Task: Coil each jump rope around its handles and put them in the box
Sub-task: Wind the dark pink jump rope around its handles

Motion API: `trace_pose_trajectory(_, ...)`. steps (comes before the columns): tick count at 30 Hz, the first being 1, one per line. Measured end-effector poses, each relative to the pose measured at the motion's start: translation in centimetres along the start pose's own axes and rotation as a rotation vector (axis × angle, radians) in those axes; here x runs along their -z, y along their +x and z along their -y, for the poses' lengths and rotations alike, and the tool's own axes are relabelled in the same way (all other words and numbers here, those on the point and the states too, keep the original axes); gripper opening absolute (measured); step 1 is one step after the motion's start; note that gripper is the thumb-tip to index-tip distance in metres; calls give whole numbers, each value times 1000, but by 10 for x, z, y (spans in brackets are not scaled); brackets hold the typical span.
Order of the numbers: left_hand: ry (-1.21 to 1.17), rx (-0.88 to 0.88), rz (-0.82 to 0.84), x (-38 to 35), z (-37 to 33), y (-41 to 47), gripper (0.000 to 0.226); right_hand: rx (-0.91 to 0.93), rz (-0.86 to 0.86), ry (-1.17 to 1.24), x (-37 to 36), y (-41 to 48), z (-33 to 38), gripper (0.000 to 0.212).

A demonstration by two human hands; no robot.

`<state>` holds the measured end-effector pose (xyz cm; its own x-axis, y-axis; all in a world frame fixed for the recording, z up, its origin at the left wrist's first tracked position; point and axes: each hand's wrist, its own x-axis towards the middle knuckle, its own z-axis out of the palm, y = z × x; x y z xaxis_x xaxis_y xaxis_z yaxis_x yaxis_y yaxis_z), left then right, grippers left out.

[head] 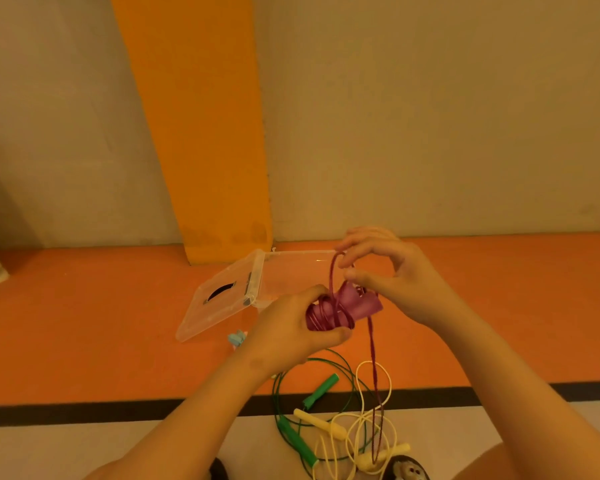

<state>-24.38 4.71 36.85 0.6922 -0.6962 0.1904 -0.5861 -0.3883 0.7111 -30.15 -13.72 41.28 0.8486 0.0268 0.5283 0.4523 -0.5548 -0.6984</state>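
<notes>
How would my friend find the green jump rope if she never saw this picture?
Find the black stripe across the floor. Right in front of the person, two loose ropes lie tangled over it. The green jump rope has a thin green cord and two bright green handles; the yellow jump rope tangled with it is pale.

Magenta jump rope (361, 303): handles and cord alike. Green jump rope (321, 389), at its 6 o'clock. Pale yellow jump rope (321, 423), 5 o'clock. Box (291, 271): clear. Floor (84, 323): orange, one black stripe (84, 414). Pillar (201, 133): orange. Wall (430, 116): beige.
</notes>
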Motion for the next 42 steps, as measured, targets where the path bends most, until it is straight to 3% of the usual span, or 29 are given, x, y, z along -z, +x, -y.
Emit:
trace_pose_trajectory(4,-130,10,2,6,-5,-1,31,-82,171,-9,-7,-6,-3,20)
trace_pose_trajectory(10,-254,45,77,19,-22,-10,24,-122,159,230,-6,-7,7,42)
trace_pose_trajectory(15,-296,57,191,23,-22,-13,21,-140,406,289,-5,-8,17,46)
trace_pose_trajectory(21,-299,52,237,29,-20,-13,41,-112,451,33,-10,-7,19,56)
trace_pose_trajectory(25,-239,44,235,30,-18,-12,27,-95,426,-43,-11,-6,23,51)
trace_pose_trajectory(32,-78,8,163,34,-27,-17,20,-189,446,-68,-7,-6,19,55)
trace_pose_trajectory(38,-136,-19,-23,39,-34,-17,29,-267,359,277,1,-6,10,63)
trace_pose_trajectory(42,-269,13,-180,41,-31,-13,35,-272,247,376,-6,-11,3,34)
